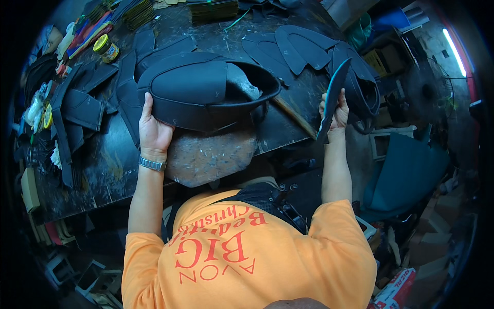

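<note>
Black shoe upper (190, 87), long and rounded, sits over the near edge of a broad dark bench (108, 159). Its long axis runs left to right, toe to the left, opening to the right. Just nearer is a worn brown slab (211, 159); whether the upper rests on it, I cannot tell. Well to the right, apart from the upper, a thin curved piece (333, 98), dark with teal, is held edge-on, pointing near to far, crosswise to the upper. Of the hands, the left hand (155, 131) is closer: it holds the upper's near left side, thumb outside, fingers hidden. The right hand (339, 114) grips the curved piece, on the opening's side.
</note>
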A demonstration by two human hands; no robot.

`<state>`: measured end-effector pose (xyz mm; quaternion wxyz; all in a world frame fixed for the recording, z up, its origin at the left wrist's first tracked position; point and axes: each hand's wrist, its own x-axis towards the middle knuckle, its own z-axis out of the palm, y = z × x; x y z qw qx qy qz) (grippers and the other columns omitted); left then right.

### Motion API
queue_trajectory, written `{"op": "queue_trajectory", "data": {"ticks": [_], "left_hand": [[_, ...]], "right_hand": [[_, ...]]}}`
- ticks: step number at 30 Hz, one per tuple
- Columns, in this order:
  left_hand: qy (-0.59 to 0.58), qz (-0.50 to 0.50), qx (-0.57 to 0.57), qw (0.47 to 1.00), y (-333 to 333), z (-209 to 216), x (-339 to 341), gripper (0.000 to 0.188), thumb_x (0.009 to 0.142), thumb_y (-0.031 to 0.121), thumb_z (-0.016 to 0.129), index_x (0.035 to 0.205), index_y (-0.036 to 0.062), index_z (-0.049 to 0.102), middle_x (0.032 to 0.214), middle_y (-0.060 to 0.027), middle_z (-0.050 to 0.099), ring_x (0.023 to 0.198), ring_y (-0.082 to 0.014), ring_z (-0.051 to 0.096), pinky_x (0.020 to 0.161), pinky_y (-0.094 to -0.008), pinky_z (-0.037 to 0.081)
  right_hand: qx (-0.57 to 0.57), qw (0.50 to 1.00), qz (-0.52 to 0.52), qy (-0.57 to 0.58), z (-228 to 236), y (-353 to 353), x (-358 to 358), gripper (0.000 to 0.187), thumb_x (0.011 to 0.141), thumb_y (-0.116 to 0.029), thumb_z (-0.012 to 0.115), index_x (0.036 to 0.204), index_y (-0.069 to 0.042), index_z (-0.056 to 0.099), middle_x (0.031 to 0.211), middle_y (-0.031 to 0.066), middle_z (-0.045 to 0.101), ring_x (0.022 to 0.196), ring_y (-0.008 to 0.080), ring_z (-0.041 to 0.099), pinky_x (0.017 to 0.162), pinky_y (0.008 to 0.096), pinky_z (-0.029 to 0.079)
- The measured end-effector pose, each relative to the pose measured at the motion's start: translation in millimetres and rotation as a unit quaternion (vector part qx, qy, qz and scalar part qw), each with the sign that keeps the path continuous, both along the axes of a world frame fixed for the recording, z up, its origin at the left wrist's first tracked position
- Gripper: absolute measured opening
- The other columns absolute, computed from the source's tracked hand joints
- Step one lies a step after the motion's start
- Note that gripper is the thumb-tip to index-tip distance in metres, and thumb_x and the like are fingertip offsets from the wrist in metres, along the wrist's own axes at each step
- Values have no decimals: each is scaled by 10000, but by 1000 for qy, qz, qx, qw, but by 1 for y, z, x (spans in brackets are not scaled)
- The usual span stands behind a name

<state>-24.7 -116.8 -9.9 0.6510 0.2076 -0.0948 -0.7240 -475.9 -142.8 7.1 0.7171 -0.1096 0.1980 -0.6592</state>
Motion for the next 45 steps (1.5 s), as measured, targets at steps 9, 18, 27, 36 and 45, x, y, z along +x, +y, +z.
{"op": "queue_trajectory", "data": {"ticks": [9,18,27,36,45], "left_hand": [[8,18,-17,1000,-2,2,-3,460,1013,372,545,1309,20,572,1333,-115,611,1240,-270,568,1093,-421,419],[-2,38,6,999,-3,3,-4,425,1015,351,550,1280,21,589,1308,-108,628,1226,-253,577,1084,-406,424],[17,34,-1,999,-3,3,-4,405,1020,345,542,1266,28,596,1291,-111,636,1210,-260,590,1074,-416,443],[3,43,17,999,-1,11,-8,492,1005,423,541,1305,35,576,1335,-118,607,1245,-274,565,1092,-437,425],[37,33,17,999,-3,6,-5,622,979,549,505,1331,40,553,1380,-133,566,1266,-297,538,1103,-452,413]], "right_hand": [[-43,947,220,229,-16,20,-6,221,923,-47,667,1140,-37,628,1060,83,714,929,155,702,855,292,567],[-47,953,160,254,-28,11,-22,230,932,-10,634,1156,-48,604,1066,99,710,929,187,705,844,307,573],[-43,969,94,225,-40,18,-33,332,927,-132,676,1231,-27,594,1174,108,671,1061,218,658,946,352,529],[-64,968,97,223,-38,22,-31,326,929,-155,684,1222,-41,600,1149,84,678,1043,210,660,938,348,533],[15,967,38,253,-46,19,-40,340,953,-184,656,1258,-45,595,1187,79,666,1084,203,642,966,350,517]]}}
